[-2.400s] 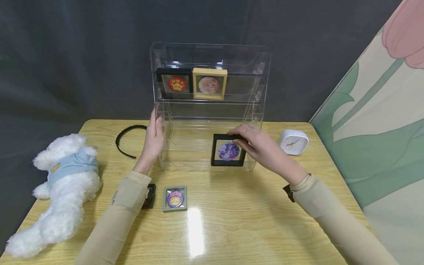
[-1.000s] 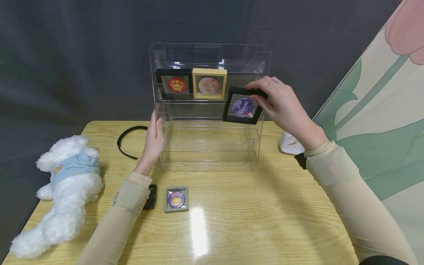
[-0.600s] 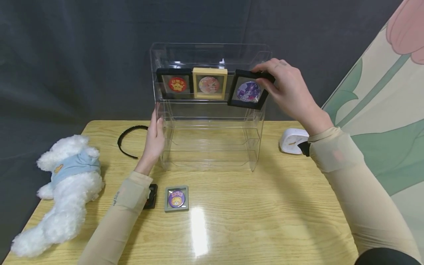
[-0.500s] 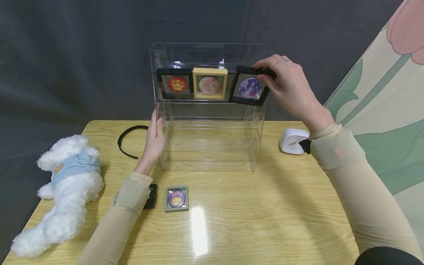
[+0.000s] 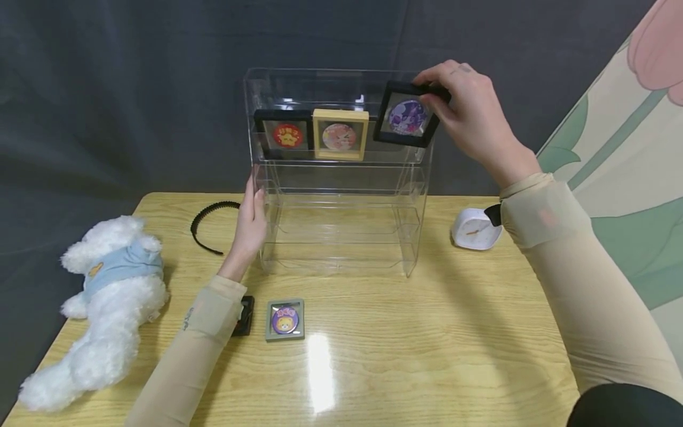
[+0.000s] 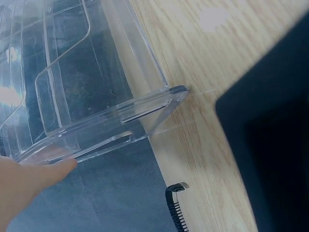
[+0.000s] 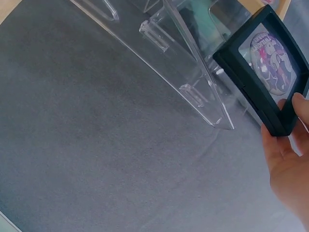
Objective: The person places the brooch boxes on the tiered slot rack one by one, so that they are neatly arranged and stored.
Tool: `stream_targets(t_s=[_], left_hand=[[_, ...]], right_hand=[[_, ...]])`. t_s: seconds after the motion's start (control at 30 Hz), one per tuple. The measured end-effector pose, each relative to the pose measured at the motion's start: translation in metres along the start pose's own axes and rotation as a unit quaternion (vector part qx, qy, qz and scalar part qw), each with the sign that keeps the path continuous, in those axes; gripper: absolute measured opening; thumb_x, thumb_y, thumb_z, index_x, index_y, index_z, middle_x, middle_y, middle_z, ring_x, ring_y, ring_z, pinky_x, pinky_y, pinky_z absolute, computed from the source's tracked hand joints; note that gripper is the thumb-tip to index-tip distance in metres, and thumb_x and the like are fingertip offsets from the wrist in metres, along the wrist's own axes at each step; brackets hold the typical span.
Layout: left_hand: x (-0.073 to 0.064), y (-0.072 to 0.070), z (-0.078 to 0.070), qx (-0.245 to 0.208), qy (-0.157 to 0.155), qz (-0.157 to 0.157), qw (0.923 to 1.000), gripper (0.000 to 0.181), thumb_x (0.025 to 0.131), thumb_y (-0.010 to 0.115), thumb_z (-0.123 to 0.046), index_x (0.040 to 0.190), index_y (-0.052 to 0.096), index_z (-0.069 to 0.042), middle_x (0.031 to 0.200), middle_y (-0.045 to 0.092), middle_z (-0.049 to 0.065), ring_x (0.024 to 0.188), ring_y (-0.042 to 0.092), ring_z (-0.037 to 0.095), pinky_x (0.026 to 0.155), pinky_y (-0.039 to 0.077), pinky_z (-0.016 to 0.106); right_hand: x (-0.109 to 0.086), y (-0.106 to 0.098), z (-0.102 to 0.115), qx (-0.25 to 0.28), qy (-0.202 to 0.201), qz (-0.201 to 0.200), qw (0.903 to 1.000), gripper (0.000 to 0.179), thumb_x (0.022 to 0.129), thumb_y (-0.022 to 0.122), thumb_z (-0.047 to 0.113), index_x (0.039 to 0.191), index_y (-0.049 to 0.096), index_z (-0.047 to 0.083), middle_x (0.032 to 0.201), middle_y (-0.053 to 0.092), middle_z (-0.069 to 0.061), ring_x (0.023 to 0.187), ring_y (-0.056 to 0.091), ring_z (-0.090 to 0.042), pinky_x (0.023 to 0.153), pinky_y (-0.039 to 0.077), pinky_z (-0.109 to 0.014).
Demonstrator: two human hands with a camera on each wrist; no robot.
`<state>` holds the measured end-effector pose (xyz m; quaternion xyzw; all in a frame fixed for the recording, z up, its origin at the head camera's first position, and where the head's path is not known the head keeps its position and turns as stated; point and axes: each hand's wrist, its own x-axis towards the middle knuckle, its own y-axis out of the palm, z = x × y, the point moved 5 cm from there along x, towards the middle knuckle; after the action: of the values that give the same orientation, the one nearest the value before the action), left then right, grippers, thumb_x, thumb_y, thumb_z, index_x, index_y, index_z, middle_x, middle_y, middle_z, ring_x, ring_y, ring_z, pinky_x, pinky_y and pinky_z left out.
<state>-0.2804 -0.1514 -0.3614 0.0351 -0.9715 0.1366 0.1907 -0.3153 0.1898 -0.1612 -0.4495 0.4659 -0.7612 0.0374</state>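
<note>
My right hand (image 5: 475, 112) pinches the top right corner of a black square display frame (image 5: 407, 117), which holds a round purple badge with a pony-like figure. Slightly tilted, this frame hangs before the upper right part of a clear acrylic tiered rack (image 5: 336, 267). In the right wrist view, thumb and fingers grip the edge of the black frame (image 7: 268, 67). My left hand (image 5: 251, 222) holds the rack's left side panel; the left wrist view shows it at the panel edge. On an upper tier stand a black frame with a red badge (image 5: 287, 135) and a cream-yellow frame (image 5: 340, 135).
A grey frame with a bear badge (image 5: 285, 320) lies on the wooden table (image 5: 405, 356), beside another black frame (image 5: 245, 316) partly under the left sleeve. A black headband (image 5: 198, 222) and white plush dog (image 5: 114, 296) are left; a white clock (image 5: 476, 230) is right.
My right hand has raised the black frame with the purple badge from the rack's lower right front to its upper right. The left hand has stayed at the rack's side.
</note>
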Motion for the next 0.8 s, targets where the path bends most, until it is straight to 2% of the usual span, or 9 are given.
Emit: stream_targets(t_s=[0.13,0.37,0.43,0.57,0.8], left_hand=[[-0.005,0.001,-0.016,-0.006,-0.009,0.006,0.9999,0.057,0.118,0.021,-0.007,0.171,0.005,0.000,0.177,0.007,0.019,0.159,0.018,0.040,0.130,0.016,0.047],[0.002,0.001,0.013,0.001,0.001,-0.002,1.0000,0.057,0.119,0.023,-0.012,0.173,0.006,-0.008,0.178,0.009,0.012,0.159,0.021,0.037,0.130,0.018,0.046],[0.003,0.000,0.017,0.003,0.006,-0.006,1.0000,0.057,0.119,0.024,-0.014,0.174,0.007,-0.011,0.178,0.010,0.010,0.158,0.023,0.037,0.129,0.020,0.046],[0.002,-0.001,0.020,0.000,0.011,-0.007,0.9999,0.057,0.119,0.025,-0.015,0.174,0.009,-0.014,0.177,0.011,0.007,0.158,0.023,0.034,0.129,0.020,0.045],[0.001,-0.001,0.017,-0.005,0.018,-0.005,0.9998,0.057,0.119,0.025,-0.014,0.174,0.009,-0.012,0.177,0.012,0.008,0.160,0.018,0.029,0.130,0.018,0.043]], right_hand=[[0.004,0.002,-0.003,0.002,0.006,0.005,1.0000,0.026,0.108,0.063,0.003,0.132,0.069,-0.004,0.126,0.070,-0.023,0.113,0.062,-0.042,0.098,0.047,-0.056],[0.012,-0.003,-0.005,-0.008,0.009,0.002,0.9999,0.027,0.109,0.062,0.004,0.133,0.069,-0.004,0.127,0.069,-0.023,0.113,0.061,-0.042,0.099,0.047,-0.055],[0.014,-0.003,-0.006,-0.008,0.007,0.004,0.9999,0.027,0.109,0.061,0.004,0.134,0.068,-0.004,0.128,0.069,-0.024,0.114,0.060,-0.042,0.100,0.047,-0.054],[0.017,0.000,-0.009,-0.007,0.008,0.012,0.9999,0.028,0.109,0.060,0.004,0.135,0.067,-0.004,0.129,0.068,-0.024,0.116,0.059,-0.042,0.101,0.047,-0.054],[0.020,0.006,-0.011,-0.006,0.004,0.013,0.9999,0.027,0.109,0.060,0.004,0.134,0.068,-0.005,0.129,0.068,-0.024,0.117,0.059,-0.042,0.103,0.046,-0.054]])
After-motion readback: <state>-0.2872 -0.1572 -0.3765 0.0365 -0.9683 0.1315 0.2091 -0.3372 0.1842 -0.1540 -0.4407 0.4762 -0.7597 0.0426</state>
